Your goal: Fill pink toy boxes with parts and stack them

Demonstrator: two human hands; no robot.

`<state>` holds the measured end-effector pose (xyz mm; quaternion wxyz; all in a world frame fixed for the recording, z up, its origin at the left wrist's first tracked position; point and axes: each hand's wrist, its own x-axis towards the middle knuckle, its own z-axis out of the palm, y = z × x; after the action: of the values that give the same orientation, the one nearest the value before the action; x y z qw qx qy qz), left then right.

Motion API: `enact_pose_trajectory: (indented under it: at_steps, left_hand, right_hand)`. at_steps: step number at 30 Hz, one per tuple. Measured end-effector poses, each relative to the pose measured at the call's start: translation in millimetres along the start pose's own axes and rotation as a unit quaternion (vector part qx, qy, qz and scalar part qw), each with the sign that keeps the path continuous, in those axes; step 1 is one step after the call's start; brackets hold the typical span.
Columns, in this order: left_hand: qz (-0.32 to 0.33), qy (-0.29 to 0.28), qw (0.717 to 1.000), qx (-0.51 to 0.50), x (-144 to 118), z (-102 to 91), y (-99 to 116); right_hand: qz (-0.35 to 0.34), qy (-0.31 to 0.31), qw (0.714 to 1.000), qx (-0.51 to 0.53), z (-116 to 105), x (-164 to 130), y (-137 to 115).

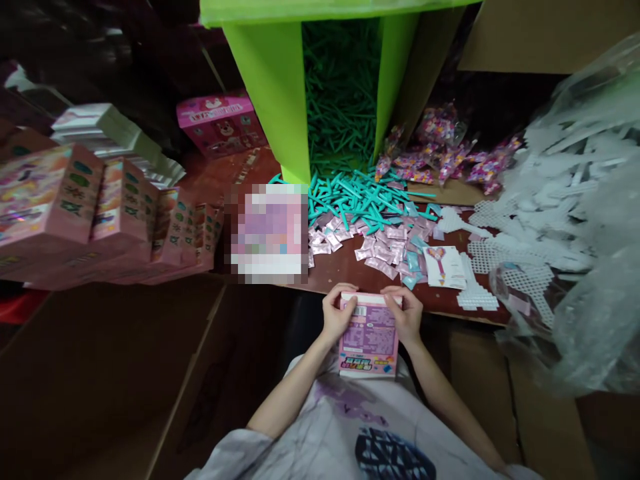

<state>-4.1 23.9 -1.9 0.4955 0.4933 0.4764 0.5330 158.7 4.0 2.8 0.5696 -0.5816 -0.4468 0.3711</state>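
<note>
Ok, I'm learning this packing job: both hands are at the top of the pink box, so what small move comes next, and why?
Probably press the top flap shut. The left hand and right hand both pinch the far end of the pink box, which rests against the person's lap, barcode side up, fingers curled over that edge.

The dark brown tabletop (350, 270) in front of me is dimly lit, and past it at eleven o'clock the room falls into near black. At twelve o'clock stands a bright green bin (273, 100), open toward me. Plain brown cardboard (100, 380) fills the low space at eight o'clock, and more cardboard (545, 33) leans at one o'clock.
</note>
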Motion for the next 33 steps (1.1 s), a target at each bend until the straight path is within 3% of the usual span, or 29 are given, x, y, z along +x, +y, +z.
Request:
enact_pose_trajectory:
  at_steps: [4,7,8,10,12,14,16,18,20,22,23,25,27,28,29,31,33]
  left_hand:
    - [0.006,0.004,1.0,0.014,0,2.6,2]
    - [-0.044,0.022,0.998,0.03,-6,8.2,4]
    - [-0.076,0.035,0.995,0.045,-9,10.2,6]
    - [-0.141,0.063,0.985,0.076,-15,12.3,15]
    - [-0.158,0.068,0.982,0.076,-17,10.8,33]
    - [-0.104,0.034,0.993,0.036,-11,7.4,62]
    - [-0.008,-0.042,0.999,0.015,0,7.1,95]
    - [0.086,-0.164,0.981,0.051,9,15.9,122]
    - [0.166,-0.293,0.934,0.118,12,36.4,131]
    - [0.24,-0.4,0.862,0.197,3,65.0,116]
    - [0.277,-0.455,0.813,0.237,-6,79.6,102]
    - [0.327,-0.575,0.686,0.304,-27,103.1,63]
    - [0.31,-0.659,0.583,0.361,-51,115.4,24]
    - [0.291,-0.692,0.549,0.369,-62,117.6,6]
    - [0.278,-0.713,0.526,0.371,-71,118.2,-8]
    - [0.268,-0.731,0.512,0.364,-85,117.5,-27]
    - [0.283,-0.736,0.51,0.343,-92,117.2,-36]
  right_hand:
    - [-0.016,-0.001,1.0,-0.004,4,-6,-3]
    - [-0.034,-0.018,0.998,-0.048,-7,2,-10]
    - [-0.047,0.002,0.995,-0.092,-17,9,-12]
    - [-0.071,0.11,0.965,-0.228,-46,30,-13]
    - [-0.052,0.235,0.891,-0.386,-81,54,-9]
    - [0.014,0.249,0.833,-0.494,-110,72,-2]
    - [0.059,0.209,0.815,-0.537,-125,82,7]
    - [0.058,0.196,0.813,-0.546,-128,83,12]
    - [0.038,0.22,0.805,-0.55,-123,81,14]
    - [0.025,0.25,0.8,-0.544,-118,79,15]
    - [0.024,0.262,0.803,-0.535,-118,80,15]
    - [0.031,0.273,0.818,-0.506,-122,83,16]
    - [0.039,0.272,0.833,-0.481,-128,87,17]
    - [0.036,0.277,0.839,-0.468,-131,87,17]
    - [0.025,0.289,0.846,-0.447,-133,87,16]
    - [-0.017,0.328,0.872,-0.363,-129,82,12]
    - [-0.057,0.293,0.921,-0.249,-117,73,4]
